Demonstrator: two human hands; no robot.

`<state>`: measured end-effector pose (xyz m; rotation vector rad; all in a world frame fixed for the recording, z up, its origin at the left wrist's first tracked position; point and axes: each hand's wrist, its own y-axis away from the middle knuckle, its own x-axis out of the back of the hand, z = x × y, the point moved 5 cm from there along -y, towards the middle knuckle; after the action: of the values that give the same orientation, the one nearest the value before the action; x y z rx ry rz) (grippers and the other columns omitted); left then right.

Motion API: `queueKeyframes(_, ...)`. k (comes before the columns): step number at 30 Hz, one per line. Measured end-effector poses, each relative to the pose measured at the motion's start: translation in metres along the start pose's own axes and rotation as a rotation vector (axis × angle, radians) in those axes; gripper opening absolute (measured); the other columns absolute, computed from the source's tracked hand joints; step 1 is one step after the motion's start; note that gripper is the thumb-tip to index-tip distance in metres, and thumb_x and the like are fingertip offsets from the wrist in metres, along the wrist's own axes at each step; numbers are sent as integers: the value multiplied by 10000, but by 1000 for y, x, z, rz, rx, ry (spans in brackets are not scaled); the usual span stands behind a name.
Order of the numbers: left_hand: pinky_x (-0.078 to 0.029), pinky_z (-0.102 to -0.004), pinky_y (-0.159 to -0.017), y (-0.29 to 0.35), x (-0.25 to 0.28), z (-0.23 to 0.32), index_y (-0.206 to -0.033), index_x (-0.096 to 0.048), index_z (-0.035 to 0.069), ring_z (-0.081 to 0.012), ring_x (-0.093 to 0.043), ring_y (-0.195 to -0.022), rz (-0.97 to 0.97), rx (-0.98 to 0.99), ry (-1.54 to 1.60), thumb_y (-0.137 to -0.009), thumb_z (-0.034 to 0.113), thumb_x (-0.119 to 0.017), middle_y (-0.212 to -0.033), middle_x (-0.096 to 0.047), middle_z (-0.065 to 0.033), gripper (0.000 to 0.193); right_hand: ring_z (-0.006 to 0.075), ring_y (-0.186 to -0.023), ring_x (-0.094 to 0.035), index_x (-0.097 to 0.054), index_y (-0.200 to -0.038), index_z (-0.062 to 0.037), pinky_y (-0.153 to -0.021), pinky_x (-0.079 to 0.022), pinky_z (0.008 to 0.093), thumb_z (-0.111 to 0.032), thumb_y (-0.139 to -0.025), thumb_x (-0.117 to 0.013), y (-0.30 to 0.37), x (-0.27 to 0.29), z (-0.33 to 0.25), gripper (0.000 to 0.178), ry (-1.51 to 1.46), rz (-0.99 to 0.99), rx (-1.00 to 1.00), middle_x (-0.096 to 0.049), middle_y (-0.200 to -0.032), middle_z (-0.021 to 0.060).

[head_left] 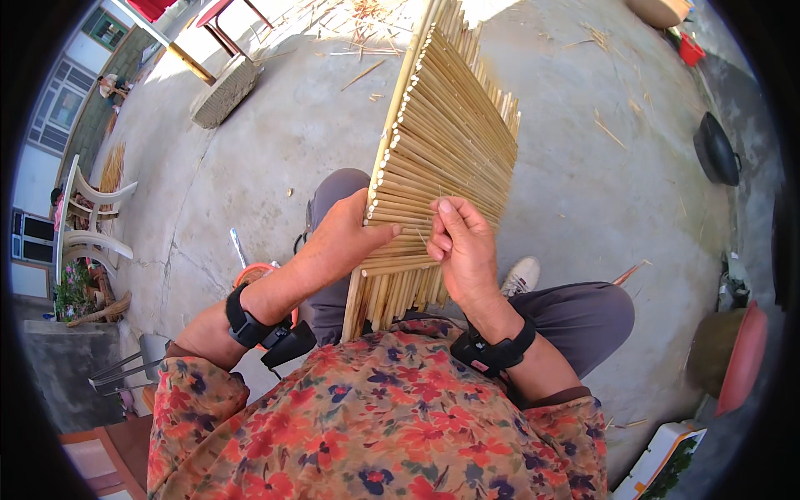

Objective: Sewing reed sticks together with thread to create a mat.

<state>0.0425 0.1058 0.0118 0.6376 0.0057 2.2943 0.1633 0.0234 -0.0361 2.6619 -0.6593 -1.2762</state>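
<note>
A stiff mat of straw-coloured plant stalks (454, 117) stands tilted in front of my lap. Its stalks lie side by side, with a second layer running crosswise behind. My left hand (346, 233) grips the mat's left edge, thumb flat on the near face and fingers hidden behind. Over the lower right of the mat, my right hand (462, 242) is closed in a pinch. A thin, needle-like sliver (440, 192) sticks up from its fingertips, and a fine strand seems to hang below them; both are too small to make out well. Dark straps with small boxes circle both wrists.
Straw scraps (362, 21) lie scattered on the concrete floor (250, 167). A stone block (225, 90) with a pole stands far left, near white plastic chairs (100, 196). Right are a black pan (717, 150), a red pot (691, 50) and a reddish basin (744, 358). Orange-handled scissors (254, 271) sit by my left knee.
</note>
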Motion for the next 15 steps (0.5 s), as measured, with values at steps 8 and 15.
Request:
queueKeyframes(8,-445,-335,-754,7,4,4,-1033,-494,-44,-254,-598,-850,59,11,-82,-813,140,-572,-903,-612,-193,297,35,-500,-300,-551,-869,-32,-448,-306,185,-167,-902,-508,5,-3,-3,145,23,1,-30,-403,-647,-29)
queueKeyframes(15,-444,-306,-789,9,2,5,-1078,-488,-34,-170,-571,-909,8,-16,-41,-835,107,-557,-971,-611,-138,289,63,-562,-415,-576,-875,-10,-499,-378,219,-150,-899,-511,3,11,-10,156,349,-94,108,-448,-666,-11)
